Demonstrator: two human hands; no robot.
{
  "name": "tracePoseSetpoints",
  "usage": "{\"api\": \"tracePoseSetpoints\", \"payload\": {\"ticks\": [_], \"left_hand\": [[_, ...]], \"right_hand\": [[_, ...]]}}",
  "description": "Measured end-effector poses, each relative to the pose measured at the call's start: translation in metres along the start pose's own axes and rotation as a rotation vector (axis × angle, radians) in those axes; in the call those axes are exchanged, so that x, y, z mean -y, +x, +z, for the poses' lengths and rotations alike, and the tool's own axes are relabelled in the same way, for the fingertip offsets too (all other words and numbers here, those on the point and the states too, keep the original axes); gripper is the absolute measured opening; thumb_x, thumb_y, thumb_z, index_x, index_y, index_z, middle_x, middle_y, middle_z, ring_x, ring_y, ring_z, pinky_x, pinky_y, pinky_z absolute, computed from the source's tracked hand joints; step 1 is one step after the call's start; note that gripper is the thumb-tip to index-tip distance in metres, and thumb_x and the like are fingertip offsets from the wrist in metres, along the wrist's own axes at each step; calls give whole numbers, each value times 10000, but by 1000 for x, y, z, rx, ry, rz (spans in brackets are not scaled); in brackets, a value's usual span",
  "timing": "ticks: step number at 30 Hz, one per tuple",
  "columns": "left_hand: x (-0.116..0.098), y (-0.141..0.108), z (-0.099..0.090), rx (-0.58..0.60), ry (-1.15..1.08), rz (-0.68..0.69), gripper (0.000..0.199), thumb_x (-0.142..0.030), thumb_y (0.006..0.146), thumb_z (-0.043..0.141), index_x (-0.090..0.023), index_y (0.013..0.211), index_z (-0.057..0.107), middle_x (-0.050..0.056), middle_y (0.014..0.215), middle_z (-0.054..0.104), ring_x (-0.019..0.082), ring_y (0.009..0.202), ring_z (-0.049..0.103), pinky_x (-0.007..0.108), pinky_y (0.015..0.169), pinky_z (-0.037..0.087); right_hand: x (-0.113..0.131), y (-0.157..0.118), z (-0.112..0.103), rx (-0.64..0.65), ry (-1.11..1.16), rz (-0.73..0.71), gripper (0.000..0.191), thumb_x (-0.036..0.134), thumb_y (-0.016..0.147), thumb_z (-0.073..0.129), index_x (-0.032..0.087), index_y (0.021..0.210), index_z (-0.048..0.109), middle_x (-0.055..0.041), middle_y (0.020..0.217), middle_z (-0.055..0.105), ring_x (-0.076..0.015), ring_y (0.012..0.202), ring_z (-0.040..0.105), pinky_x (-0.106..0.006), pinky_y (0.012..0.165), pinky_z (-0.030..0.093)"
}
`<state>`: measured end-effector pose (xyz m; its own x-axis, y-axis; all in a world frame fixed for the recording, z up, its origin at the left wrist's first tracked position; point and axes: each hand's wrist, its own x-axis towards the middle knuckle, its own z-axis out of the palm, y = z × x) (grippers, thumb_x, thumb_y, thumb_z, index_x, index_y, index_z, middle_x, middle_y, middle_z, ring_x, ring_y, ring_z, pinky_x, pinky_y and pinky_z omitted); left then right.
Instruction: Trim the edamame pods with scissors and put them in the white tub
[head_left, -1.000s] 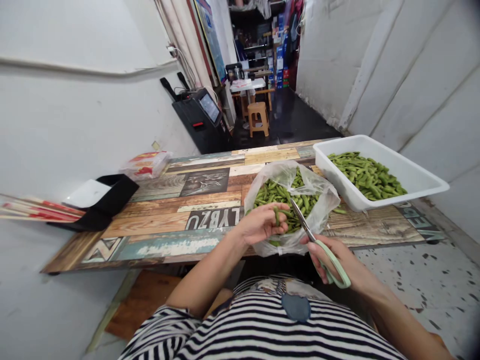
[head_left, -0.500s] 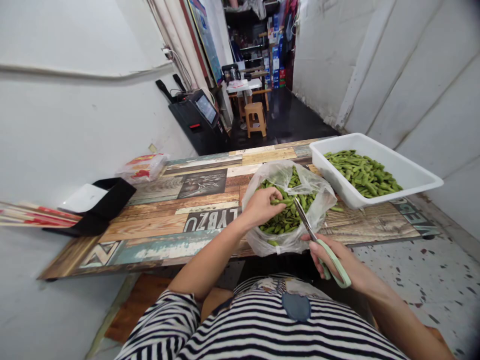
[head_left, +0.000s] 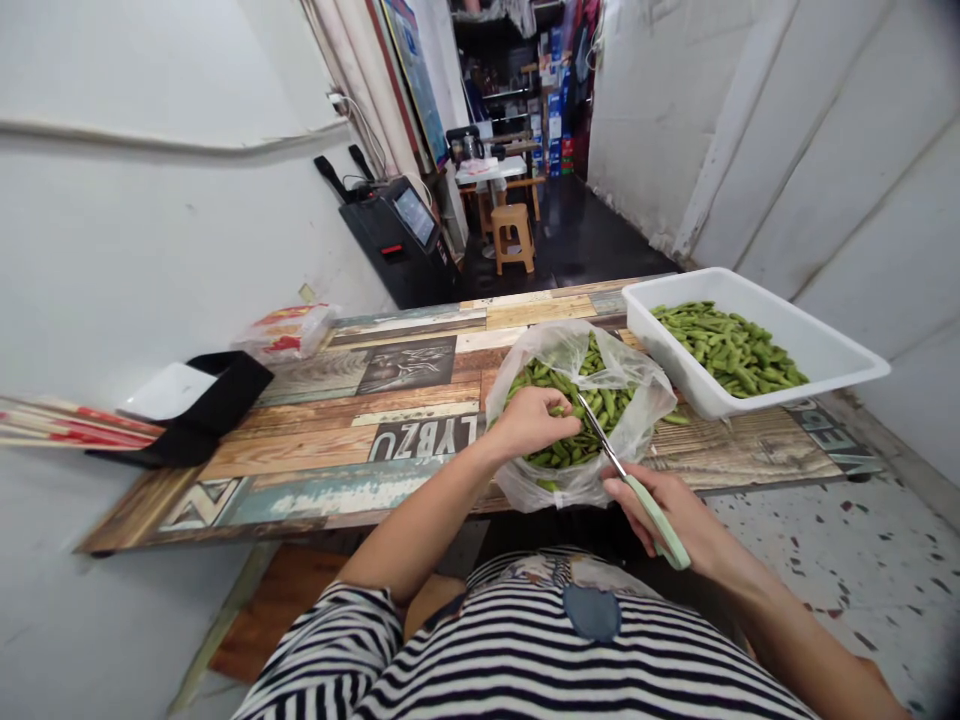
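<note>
A clear plastic bag [head_left: 506,470] stands open on the table, full of green edamame pods [head_left: 551,380]. My left hand [head_left: 531,422] is over the bag with thumb and fingers pinched together on an edamame pod, mostly hidden by the fingers. In my right hand [head_left: 660,505], at the bag's near right edge, is a pair of scissors [head_left: 626,472] with pale green handles. Their blades look closed, and the tips point up and left, close to my left fingertips.
To the right of the bag, a white plastic tub [head_left: 832,372] holds more pods. On the left are a plastic packet [head_left: 289,332] and a black holder [head_left: 232,400] with chopsticks [head_left: 75,425]. A black touchscreen machine [head_left: 401,235] stands beyond the wood-patterned table [head_left: 300,450].
My left hand has turned slightly, and the pod that stuck out of its fingers is now mostly hidden. The scissors have gone from slightly parted to closed, their tips a little farther left.
</note>
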<state>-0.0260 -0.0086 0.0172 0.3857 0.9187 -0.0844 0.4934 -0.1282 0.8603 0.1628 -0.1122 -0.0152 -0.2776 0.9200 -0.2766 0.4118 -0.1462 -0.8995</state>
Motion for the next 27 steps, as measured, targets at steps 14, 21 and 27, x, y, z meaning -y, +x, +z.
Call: {"api": "tracePoseSetpoints", "payload": {"ticks": [14,21,27], "left_hand": [[5,-4,3,176,-749,-123,393,-368,651,748,-161,794,446,14,672,657,-12,355,275,168,385,142],[5,-10,26,79,-881,-107,415,-395,649,761,-161,742,431,-13,607,625,-9,341,274,161,363,143],[8,-13,22,87,-904,-169,347,-373,705,700,-153,706,432,11,625,629,-11,342,266,158,361,133]], "right_hand": [[9,-3,5,53,192,-42,482,633,881,397,179,977,525,25,656,522,-121,526,533,-253,524,468],[11,-3,7,47,176,-56,470,621,889,394,179,979,524,37,597,515,-125,509,521,-251,512,443],[-8,5,15,-17,251,60,405,589,839,513,199,728,497,77,476,449,-84,335,434,-192,320,357]]}}
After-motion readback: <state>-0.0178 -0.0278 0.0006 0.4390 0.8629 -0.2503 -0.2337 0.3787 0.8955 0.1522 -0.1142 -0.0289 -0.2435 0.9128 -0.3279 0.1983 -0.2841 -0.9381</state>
